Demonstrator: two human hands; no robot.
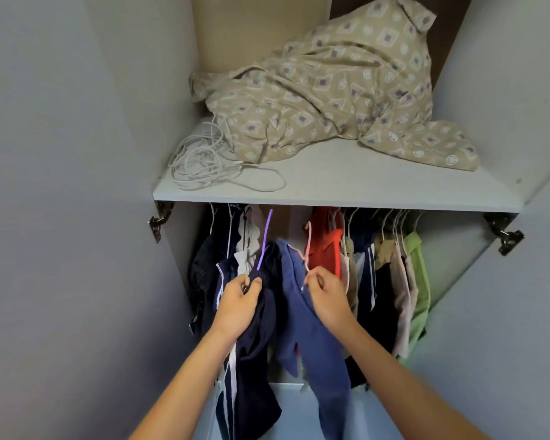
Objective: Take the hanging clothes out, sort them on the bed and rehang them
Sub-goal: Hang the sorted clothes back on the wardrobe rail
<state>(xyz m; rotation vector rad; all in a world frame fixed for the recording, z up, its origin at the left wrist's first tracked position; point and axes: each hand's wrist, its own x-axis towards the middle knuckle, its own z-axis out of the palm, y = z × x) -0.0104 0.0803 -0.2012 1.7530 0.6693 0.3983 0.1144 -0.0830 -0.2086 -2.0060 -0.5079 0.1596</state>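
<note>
Inside an open wardrobe, several clothes hang from hangers under a white shelf [362, 185]. My left hand [238, 304] grips a dark navy garment [254, 360] with white side stripes, hung on a purple hanger [265, 239]. My right hand [326, 295] pinches a blue garment [311, 338] on a pink hanger [308, 249]. Behind it hang a red shirt [326, 252], dark and beige pieces, and a light green garment [421, 281] at the far right.
A crumpled beige patterned cloth [346, 90] and a coil of white cord [204, 160] lie on the shelf. Open wardrobe doors [61, 217] flank both sides, with metal hinges [156, 222] at the shelf corners.
</note>
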